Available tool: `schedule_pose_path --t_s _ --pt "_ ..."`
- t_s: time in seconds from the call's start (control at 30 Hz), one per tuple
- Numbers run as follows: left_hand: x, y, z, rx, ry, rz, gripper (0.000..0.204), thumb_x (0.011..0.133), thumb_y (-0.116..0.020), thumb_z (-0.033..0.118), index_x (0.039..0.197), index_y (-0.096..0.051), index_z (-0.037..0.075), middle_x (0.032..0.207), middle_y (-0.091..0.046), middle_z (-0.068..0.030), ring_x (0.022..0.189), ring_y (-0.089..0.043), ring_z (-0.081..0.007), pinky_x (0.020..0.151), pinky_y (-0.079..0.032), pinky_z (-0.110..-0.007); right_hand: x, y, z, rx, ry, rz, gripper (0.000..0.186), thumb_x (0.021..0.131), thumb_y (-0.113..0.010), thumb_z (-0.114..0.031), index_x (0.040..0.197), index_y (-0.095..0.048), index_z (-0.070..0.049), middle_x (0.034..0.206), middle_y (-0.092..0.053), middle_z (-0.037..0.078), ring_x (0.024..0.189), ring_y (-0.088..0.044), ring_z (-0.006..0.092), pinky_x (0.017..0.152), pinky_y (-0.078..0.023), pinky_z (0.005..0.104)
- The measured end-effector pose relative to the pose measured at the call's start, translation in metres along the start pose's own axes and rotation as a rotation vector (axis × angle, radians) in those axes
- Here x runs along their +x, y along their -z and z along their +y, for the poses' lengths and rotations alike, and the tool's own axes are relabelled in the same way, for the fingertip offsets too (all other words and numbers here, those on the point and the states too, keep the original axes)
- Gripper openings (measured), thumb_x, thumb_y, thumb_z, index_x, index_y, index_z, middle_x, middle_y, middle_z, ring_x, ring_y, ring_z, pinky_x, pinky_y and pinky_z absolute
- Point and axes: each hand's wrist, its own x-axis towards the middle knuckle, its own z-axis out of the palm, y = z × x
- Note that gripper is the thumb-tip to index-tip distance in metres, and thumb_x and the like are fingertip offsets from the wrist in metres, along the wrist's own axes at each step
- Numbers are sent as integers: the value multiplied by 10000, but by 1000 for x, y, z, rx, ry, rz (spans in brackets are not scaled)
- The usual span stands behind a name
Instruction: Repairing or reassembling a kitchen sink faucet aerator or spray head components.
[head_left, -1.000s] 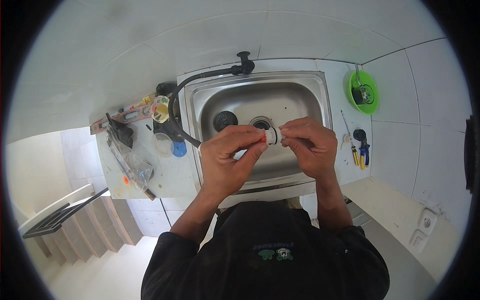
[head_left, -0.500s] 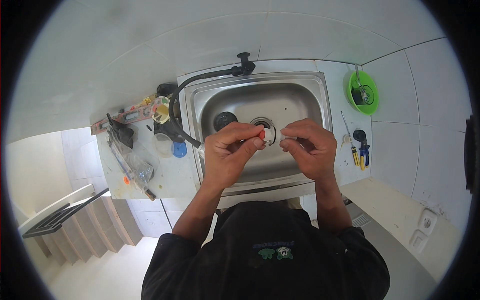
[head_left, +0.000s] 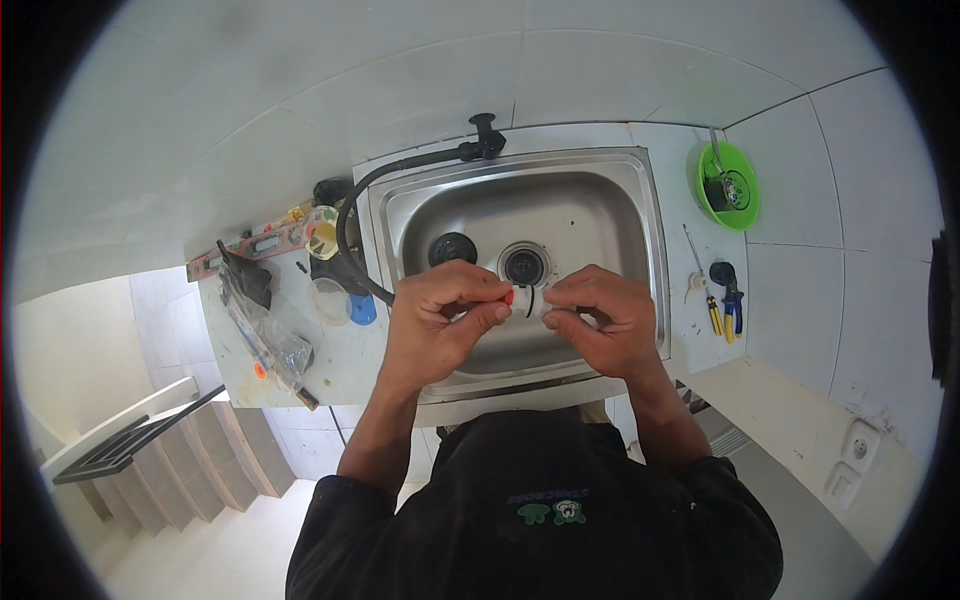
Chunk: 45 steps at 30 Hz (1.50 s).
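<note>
You hold a small white fitting point(head_left: 521, 303) above the sink point(head_left: 652, 250); probably best braced level in the left pinch, light even pressure from the right so its black ring point(head_left: 530, 301) sits square.
Nearest, your black shirt point(head_left: 450, 490) carries lettering beside green figures; labels elsewhere too small to read. Your left hand point(head_left: 442, 318) has thumb and fingers clamped on the fitting's red end point(head_left: 508, 297); your right hand point(head_left: 608, 322) has fingertips nearly together at the ringed end, can't tell what's between. Farther: drain point(head_left: 524, 266), black round part point(head_left: 454, 249) to its left, black hose point(head_left: 348, 205) arching left, black tap point(head_left: 487, 140) at the far wall.
</note>
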Motion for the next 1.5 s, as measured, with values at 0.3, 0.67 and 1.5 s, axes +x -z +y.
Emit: schedule_pose_path --t_s 0.3,0.67,1.5 --pt "30 -13 -26 -179 -6 162 183 820 -672 -60 1002 -662 -45 918 -677 -118 818 -654 -144 754 -545 -259 11 -12 37 328 -146 248 215 782 -687 70 983 -643 8 948 -618 70 797 -589 71 636 -477 195" --pt "54 -35 -60 -169 14 316 190 861 -623 -51 1048 -653 -42 970 -680 -104 868 -642 -128 788 -511 -244 29 -5 83 483 -306 326 193 820 -647 68 1006 -618 25 869 -635 70 737 -615 95 655 -509 214" --pt "61 -22 -72 -156 43 479 301 846 -622 -46 1138 -564 -6 1015 -656 -117 901 -631 -129 789 -508 -246 117 26 122 429 -338 261 172 816 -631 19 987 -639 39 742 -643 64 653 -595 112 643 -495 237"
